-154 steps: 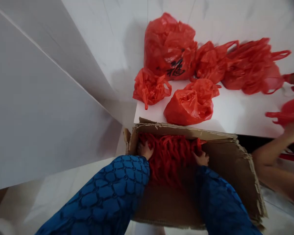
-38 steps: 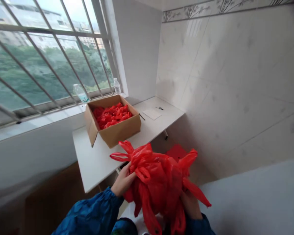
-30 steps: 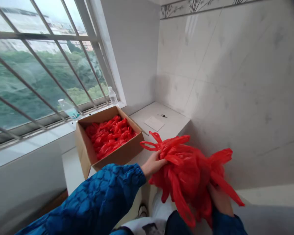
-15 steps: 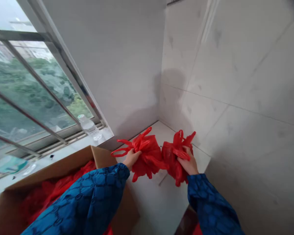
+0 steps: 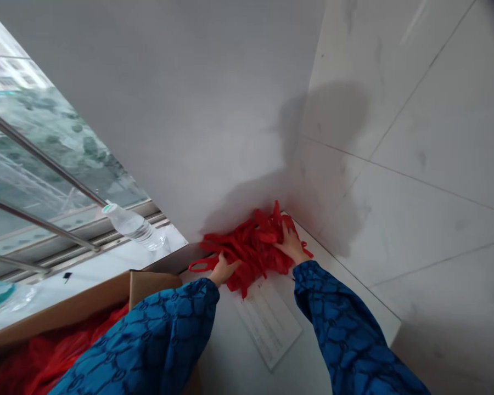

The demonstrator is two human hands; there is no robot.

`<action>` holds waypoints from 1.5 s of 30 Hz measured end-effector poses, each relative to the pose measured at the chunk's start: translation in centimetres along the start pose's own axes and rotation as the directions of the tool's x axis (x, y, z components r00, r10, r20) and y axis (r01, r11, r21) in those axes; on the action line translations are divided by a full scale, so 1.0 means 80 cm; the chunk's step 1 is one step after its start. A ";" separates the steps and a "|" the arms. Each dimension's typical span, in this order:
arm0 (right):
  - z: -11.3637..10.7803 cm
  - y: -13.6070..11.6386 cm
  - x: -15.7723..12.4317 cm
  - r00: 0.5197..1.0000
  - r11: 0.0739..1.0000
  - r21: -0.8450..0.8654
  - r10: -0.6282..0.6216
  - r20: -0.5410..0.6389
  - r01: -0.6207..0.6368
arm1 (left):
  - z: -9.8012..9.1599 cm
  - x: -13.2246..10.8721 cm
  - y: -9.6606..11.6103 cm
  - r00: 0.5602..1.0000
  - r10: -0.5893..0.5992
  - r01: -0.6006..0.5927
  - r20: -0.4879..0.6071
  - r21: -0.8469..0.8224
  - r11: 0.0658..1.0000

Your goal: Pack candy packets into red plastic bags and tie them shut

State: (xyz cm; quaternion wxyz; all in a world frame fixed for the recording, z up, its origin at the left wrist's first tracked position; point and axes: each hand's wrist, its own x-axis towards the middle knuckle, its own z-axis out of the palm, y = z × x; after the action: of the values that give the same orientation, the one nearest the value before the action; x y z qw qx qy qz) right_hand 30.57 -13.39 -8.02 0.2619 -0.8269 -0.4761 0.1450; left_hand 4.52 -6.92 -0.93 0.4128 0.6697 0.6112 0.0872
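A heap of red plastic bags lies crumpled on the white surface, up against the wall corner. A looped handle sticks out at its left end. On the left front edge of the heap rests my left hand, thumb and fingers apart. My right hand lies on the heap's right side, fingers spread over the plastic. Parts of the fingertips of both hands are hard to make out against the red.
A cardboard box with more red bags inside stands at lower left. On the windowsill are a clear bottle and another bottle. A printed white sheet lies in front of the heap. Walls meet behind it.
Both hands have moved the red bags from mid-air down into the corner, and the two bunches now form one heap. The grip has loosened. The printed sheet has come into view.
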 end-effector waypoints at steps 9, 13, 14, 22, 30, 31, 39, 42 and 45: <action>0.064 0.000 -0.060 0.999 0.999 0.015 0.044 -0.019 -0.043 | 0.021 -0.018 -0.012 0.950 0.137 -0.287 0.280 0.619 0.731; 0.052 0.008 -0.046 0.995 0.988 0.122 0.099 -0.014 -0.097 | 0.010 -0.013 0.001 0.898 0.142 -0.397 0.415 0.632 0.666; 0.041 0.012 -0.048 0.995 0.985 0.147 0.092 -0.042 -0.085 | -0.004 -0.016 0.008 0.889 0.163 -0.421 0.428 0.623 0.659; -0.010 0.052 -0.255 0.943 0.911 0.403 0.207 -0.261 -0.089 | -0.204 -0.128 0.033 0.777 0.446 -0.627 0.444 0.475 0.618; 0.046 0.030 -0.611 0.917 0.768 0.584 0.386 -0.094 -0.264 | -0.252 -0.297 -0.067 0.625 0.539 -0.765 0.564 0.305 0.568; 0.044 0.019 -0.652 0.915 0.770 0.572 0.394 -0.081 -0.281 | -0.247 -0.320 -0.074 0.573 0.538 -0.800 0.618 0.277 0.533; -0.092 -0.100 -0.931 0.782 0.826 0.471 0.504 -0.366 -0.311 | -0.169 -0.488 -0.086 0.096 0.488 -0.989 0.867 0.028 0.146; -0.146 -0.140 -1.026 0.676 0.808 0.505 0.556 -0.483 -0.304 | -0.121 -0.554 -0.095 -0.033 0.391 -0.994 0.920 -0.070 0.081; -0.174 -0.175 -1.117 0.559 0.822 0.497 0.559 -0.613 -0.276 | -0.070 -0.632 -0.119 -0.118 0.289 -0.987 0.950 -0.144 0.069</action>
State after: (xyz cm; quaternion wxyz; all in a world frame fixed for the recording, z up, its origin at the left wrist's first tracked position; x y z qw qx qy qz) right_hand -17.66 -88.96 10.55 0.5283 -0.8429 -0.0815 -0.0613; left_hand -18.12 -50.26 15.99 0.2248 0.9157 -0.2121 -0.2568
